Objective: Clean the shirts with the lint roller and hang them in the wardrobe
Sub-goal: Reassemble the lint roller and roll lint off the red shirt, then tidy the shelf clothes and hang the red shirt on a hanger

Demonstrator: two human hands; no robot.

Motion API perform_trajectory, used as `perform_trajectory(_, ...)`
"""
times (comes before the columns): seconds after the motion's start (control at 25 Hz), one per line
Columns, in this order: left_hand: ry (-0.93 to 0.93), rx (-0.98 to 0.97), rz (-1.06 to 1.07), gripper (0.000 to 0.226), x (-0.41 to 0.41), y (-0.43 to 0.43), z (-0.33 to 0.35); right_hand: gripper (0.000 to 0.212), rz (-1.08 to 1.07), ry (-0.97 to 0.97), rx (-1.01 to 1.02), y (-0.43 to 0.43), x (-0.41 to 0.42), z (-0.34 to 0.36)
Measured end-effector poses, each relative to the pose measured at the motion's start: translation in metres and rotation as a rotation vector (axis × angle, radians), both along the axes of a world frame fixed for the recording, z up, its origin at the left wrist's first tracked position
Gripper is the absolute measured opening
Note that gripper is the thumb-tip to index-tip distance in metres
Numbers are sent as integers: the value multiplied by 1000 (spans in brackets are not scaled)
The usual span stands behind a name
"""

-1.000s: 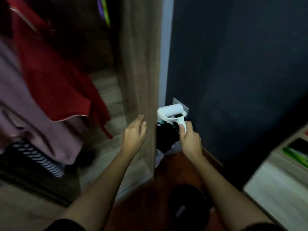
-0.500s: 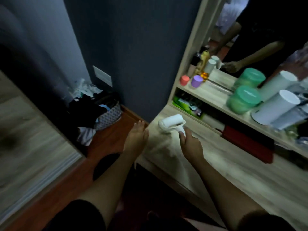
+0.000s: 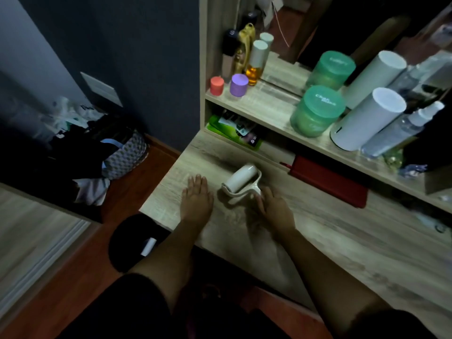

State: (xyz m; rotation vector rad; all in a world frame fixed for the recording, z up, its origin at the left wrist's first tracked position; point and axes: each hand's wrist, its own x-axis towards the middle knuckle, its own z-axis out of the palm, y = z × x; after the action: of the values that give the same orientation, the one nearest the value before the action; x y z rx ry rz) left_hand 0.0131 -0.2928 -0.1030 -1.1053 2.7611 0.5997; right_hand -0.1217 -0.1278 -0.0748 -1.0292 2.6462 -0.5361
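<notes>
The white lint roller (image 3: 241,180) lies on the light wooden dressing table (image 3: 330,231), its roll pointing up and left. My right hand (image 3: 272,207) grips its handle at the lower right end, fingers curled round it. My left hand (image 3: 197,198) lies flat on the tabletop just left of the roller, fingers straight, not touching it. No shirt or wardrobe interior shows in this view.
A shelf (image 3: 274,108) above the table carries a green jar (image 3: 316,111), white cylinders (image 3: 367,118), bottles and small red and purple pots. A red case (image 3: 327,182) lies behind the roller. A laundry basket (image 3: 124,152) with dark clothes stands on the floor at left.
My view swung from the wardrobe with hanging shirts to the dressing table. My right hand lowered the lint roller onto the tabletop, and my left hand came down flat beside it.
</notes>
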Motion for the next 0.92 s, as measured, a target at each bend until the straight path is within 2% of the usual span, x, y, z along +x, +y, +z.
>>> perform_trajectory(0.24,-12,32,-37,57,2,-6,10,41,19,84,21,0,0,-2)
perform_trajectory(0.4,25,-59,-48,56,13,-32,41,51,7,176,-119,-22,9,25)
perform_trajectory(0.56,154,-189,-1,53,45,-75,108,38,229,227,-395,-100,38,92)
perform_trajectory(0.68,215,-370,91,51,99,-118,178,39,423,298,-598,-179,83,162)
perform_trajectory(0.92,201,-728,306,57,255,-193,316,45,732,396,-768,-309,206,289)
